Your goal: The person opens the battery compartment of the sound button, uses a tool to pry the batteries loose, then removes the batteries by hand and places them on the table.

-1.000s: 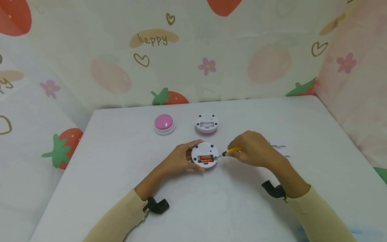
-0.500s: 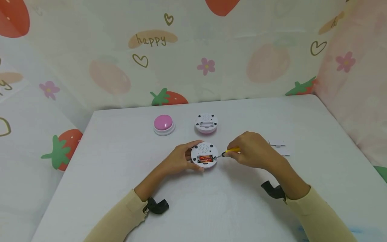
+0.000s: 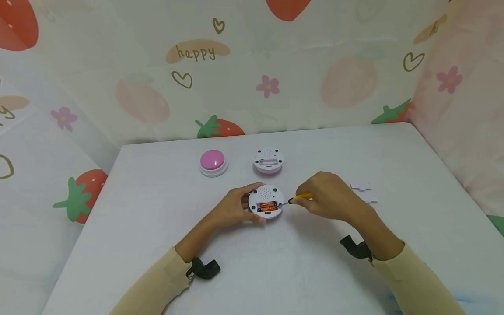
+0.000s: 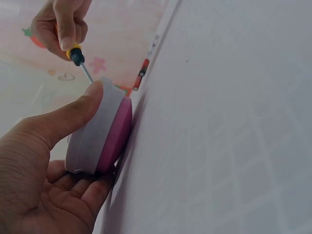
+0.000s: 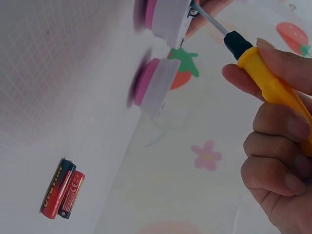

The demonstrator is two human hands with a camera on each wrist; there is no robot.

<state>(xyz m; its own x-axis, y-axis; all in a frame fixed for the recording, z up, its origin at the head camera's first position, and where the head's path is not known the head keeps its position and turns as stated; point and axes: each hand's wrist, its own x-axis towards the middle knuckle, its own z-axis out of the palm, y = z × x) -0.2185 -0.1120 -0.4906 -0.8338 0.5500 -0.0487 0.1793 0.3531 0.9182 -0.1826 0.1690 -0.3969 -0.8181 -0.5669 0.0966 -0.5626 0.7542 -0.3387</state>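
A round white sound button point(image 3: 264, 191) lies pink side down in the middle of the table. My left hand point(image 3: 230, 205) grips it from the left, thumb on the near side and fingers behind, as the left wrist view also shows. Two red batteries point(image 3: 267, 206) sit in its uncovered compartment. My right hand point(image 3: 327, 197) holds a yellow-handled screwdriver point(image 5: 263, 75) between thumb and curled fingers. The screwdriver's metal shaft point(image 5: 210, 18) slants down to the right edge of the battery compartment, and its tip meets the housing beside the batteries.
Behind the held button, another one point(image 3: 268, 168) lies upside down with its compartment uncovered. A pink-topped button point(image 3: 212, 160) stands upright at the back left. White battery covers point(image 3: 363, 196) lie beyond my right hand. Two loose batteries point(image 5: 63, 190) show on the table in the right wrist view.
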